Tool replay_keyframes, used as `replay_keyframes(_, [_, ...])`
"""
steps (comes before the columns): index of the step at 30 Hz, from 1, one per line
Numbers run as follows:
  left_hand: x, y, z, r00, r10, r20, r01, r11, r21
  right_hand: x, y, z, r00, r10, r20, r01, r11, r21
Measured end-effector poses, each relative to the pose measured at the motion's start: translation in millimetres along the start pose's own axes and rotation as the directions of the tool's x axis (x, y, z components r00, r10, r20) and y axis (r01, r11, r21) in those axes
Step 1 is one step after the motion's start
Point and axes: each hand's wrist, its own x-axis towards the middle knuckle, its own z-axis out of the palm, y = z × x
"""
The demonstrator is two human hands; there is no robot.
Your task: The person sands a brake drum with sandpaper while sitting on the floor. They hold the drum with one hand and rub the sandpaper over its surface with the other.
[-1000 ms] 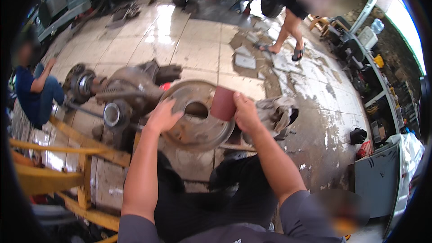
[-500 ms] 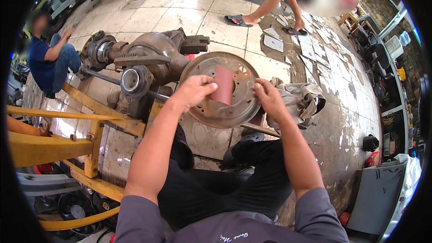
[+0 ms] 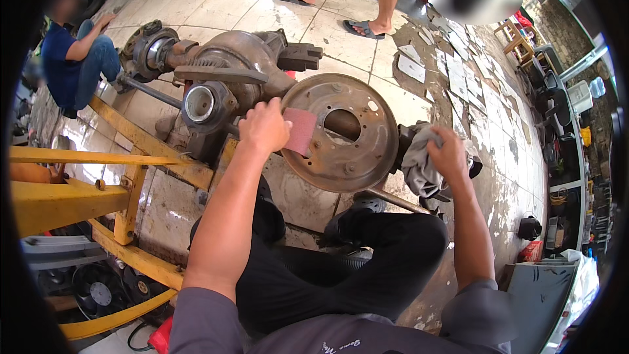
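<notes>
My left hand (image 3: 266, 126) pinches a reddish-brown piece of sandpaper (image 3: 300, 132) by its left edge, over the left side of a round, rusty brake backing plate (image 3: 367, 164). The plate has a big hole in its middle and several small ones around it. To the right of the plate, my right hand (image 3: 448, 152) grips a crumpled grey-beige rag (image 3: 422, 169) that lies bunched over the end of the axle. Left of the plate sits the greasy axle housing (image 3: 239, 52), with a gear-toothed part and a round hub (image 3: 198, 103) beside it.
A yellow steel frame (image 3: 78, 206) stands at the left. A person in blue (image 3: 65, 59) crouches at far left, and another person's sandalled feet (image 3: 367, 28) are on the tiles ahead. Broken tiles (image 3: 411, 65) lie at far right; a grey metal cabinet (image 3: 537, 295) stands at lower right.
My right hand has moved right from the plate's edge onto the rag. My left hand still holds the sandpaper, now nearer the plate's left side. The walking person has moved left.
</notes>
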Motion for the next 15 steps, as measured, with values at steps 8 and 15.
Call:
replay_keyframes(8, [-9.5,29.6,22.4,0.952,0.247,0.179,-0.279,0.942,0.186,75.6,-62.7,63.2,0.967,-0.022,-0.252,0.092,0.958,0.271])
replay_keyframes(15, [-6.8,34.8,29.5,0.958,0.155,0.242,-0.221,0.934,0.28,101.9,-67.5,115.7,0.98,-0.111,0.164,0.057,0.951,0.305])
